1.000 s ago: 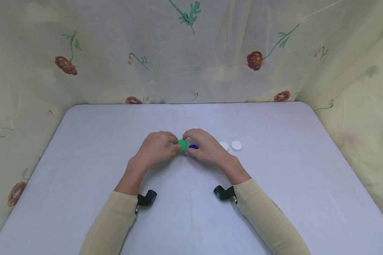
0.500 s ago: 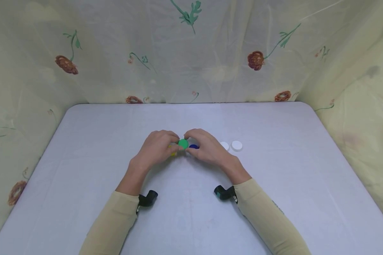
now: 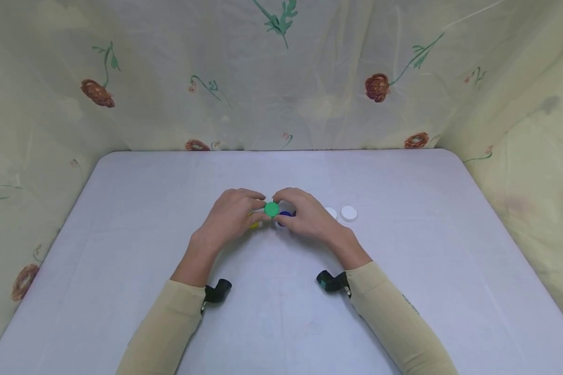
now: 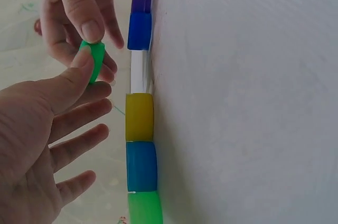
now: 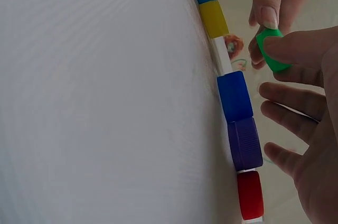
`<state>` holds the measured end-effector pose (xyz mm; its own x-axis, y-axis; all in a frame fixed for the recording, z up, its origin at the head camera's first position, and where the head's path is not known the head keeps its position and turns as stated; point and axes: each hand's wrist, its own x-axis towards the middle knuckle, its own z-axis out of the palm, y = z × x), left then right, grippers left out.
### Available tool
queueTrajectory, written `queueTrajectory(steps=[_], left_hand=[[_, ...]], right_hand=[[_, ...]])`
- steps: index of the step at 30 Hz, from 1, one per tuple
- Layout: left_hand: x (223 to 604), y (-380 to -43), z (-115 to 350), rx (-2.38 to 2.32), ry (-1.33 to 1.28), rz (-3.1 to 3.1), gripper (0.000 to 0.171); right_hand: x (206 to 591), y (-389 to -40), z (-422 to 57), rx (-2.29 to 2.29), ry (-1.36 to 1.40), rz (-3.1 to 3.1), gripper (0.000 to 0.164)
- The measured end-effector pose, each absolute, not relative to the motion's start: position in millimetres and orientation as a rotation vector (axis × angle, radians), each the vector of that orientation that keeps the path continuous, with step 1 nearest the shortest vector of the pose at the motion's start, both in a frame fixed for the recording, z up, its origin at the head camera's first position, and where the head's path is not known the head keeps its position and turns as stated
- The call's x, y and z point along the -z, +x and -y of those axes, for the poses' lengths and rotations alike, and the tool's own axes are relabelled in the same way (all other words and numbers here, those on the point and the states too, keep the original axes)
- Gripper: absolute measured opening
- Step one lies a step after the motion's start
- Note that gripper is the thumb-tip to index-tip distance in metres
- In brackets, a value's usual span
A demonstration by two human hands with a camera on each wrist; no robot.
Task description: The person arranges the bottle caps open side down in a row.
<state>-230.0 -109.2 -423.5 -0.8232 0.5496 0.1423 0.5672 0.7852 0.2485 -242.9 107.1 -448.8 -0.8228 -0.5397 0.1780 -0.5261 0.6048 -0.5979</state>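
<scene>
You held a green cap (image 3: pixel 271 209) between your two hands, in front of you and near the middle of the white worktop (image 3: pixel 281 323). Your left hand (image 3: pixel 232 213) pinched its left side with thumb and forefinger; your right hand (image 3: pixel 307 214) pinched its right side in the same way. Your other fingers were spread apart, away from the cap.

The cap was raised off the worktop, touching only your fingers. Below it, other caps stood on edge in a row, with a gap roughly in line with the cap you held. On the left of that gap, under your left hand, came a yellow cap (image 4: pixel 140 117), a light blue cap (image 4: pixel 141 166) and a pale green cap (image 4: pixel 145 208). On the right, under your right hand, came a dark blue cap (image 5: pixel 235 96), a purple cap (image 5: pixel 245 143) and a red cap (image 5: pixel 250 195). Something white (image 4: pixel 139 71) showed in the gap, its shape unclear. Two white discs (image 3: pixel 349 213) lay just beyond your right hand, one partly hidden by it.
</scene>
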Motion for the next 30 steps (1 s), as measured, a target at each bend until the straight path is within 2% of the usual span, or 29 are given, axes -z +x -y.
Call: queueTrajectory(steps=[8,19,30], left_hand=[[423.7,-230.9,109.8,0.431,-0.834,2.858,0.036],[421.9,-231.8,110.2,0.495,-0.828,2.808,0.028],[425.3,-232.0,111.7,0.505,-0.808,2.828,0.028]], right_hand=[[448.2,-244.1,-106.1,1.034,-0.935,-2.774,0.027],[450.6,-246.2,-106.6,1.118,-0.884,-2.712,0.027],[448.8,-245.9,-105.6,1.096,-0.849,-2.701,0.026]])
